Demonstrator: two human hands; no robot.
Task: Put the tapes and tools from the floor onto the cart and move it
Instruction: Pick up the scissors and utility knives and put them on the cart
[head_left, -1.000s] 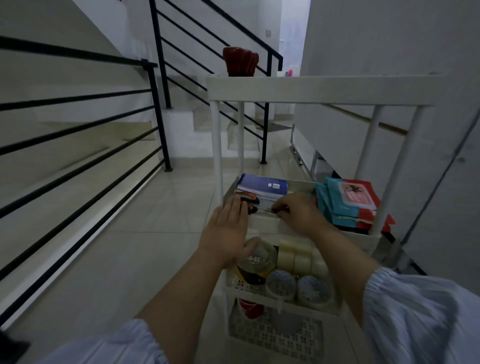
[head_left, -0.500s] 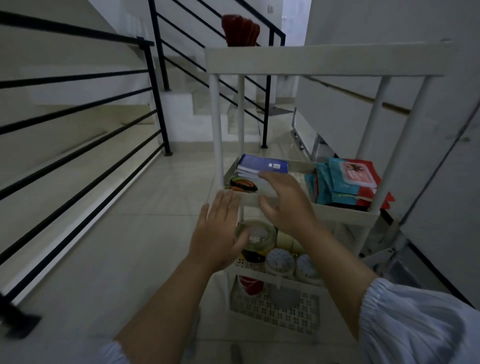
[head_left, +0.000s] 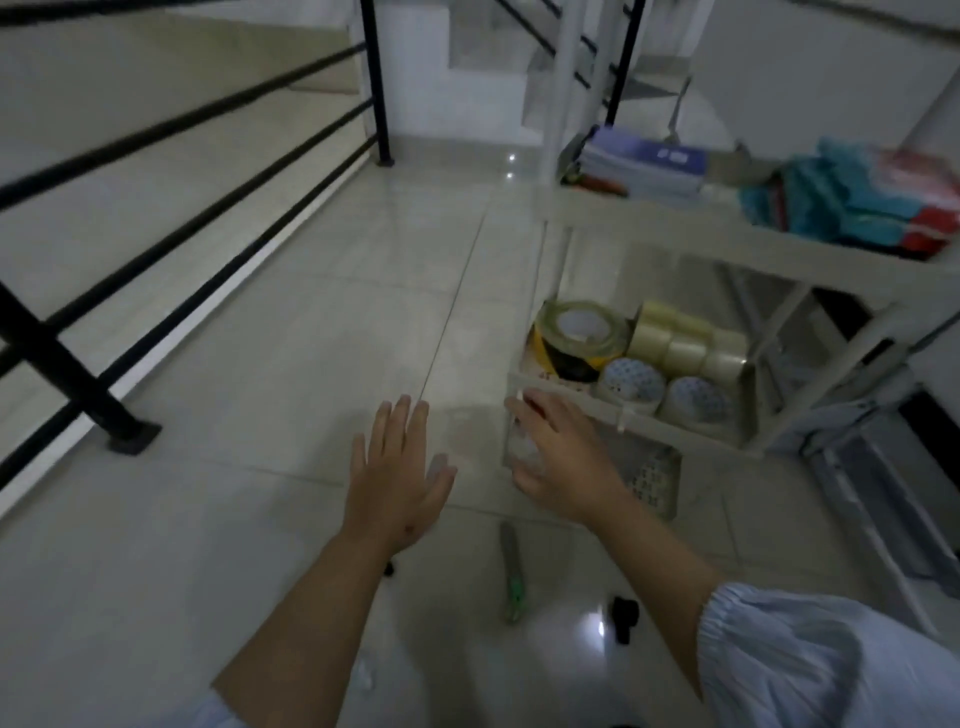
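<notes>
The white plastic cart (head_left: 644, 218) stands on the glossy tiled floor (head_left: 291, 332) beside a black metal railing (head_left: 171, 171), and most of the loading looks done: its perforated middle shelf holds a cluster of tape rolls (head_left: 654, 358), one yellow and black, several clear and two patterned, while the upper shelf carries a stack of books (head_left: 644, 163) and soft blue and red packets (head_left: 857, 200). What is left, I judge, is a slim green-handled tool (head_left: 511, 577), likely a cutter, and a small black piece (head_left: 623, 616) lying on the tiles near the cart, then the pushing. The left hand (head_left: 397, 483) hovers flat, fingers straight and spread, holding nothing. The right hand (head_left: 561, 457) reaches low by the shelf corner, fingers loosely bent; whether it grips anything I cannot tell.
</notes>
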